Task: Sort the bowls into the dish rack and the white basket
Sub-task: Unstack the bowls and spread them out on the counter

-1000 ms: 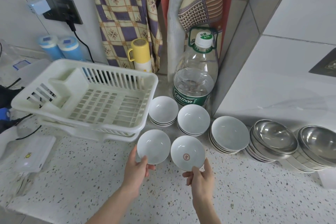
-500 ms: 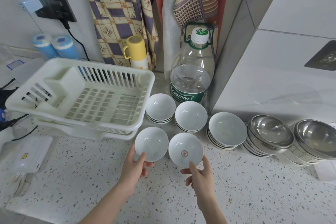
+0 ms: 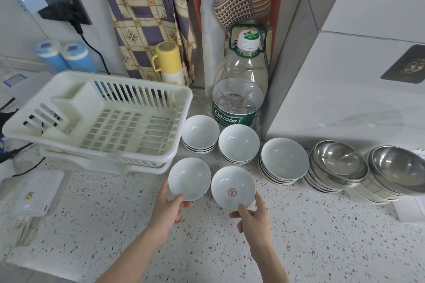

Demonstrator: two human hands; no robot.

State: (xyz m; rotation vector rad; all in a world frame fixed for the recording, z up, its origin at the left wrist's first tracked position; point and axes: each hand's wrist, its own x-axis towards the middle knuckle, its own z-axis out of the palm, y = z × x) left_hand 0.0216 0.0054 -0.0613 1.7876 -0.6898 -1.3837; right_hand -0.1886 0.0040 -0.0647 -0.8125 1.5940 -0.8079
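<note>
1. Head view: the left hand (image 3: 166, 208) pinches the near rim of a plain white bowl (image 3: 189, 179), thumb inside and fingers under it. The right hand (image 3: 253, 218) grips a bowl with a red mark (image 3: 233, 188) the same way. Both bowls are close above the speckled worktop (image 3: 103, 225).
2. The white basket (image 3: 101, 119) sits up and left of both hands, its near right corner just beyond the plain bowl, so the left hand is nearer.
3. Both forearms reach forward from the near edge, palms turned inward. Other bowl stacks (image 3: 238, 143) wait toward the back.

rightmost steel bowl stack (image 3: 400, 170) cut by the right edge, lower bowls in each white stack (image 3: 281, 167) mostly hidden, both forearms cropped at the bottom, red bowl emblem (image 3: 231, 192) illegible
</note>
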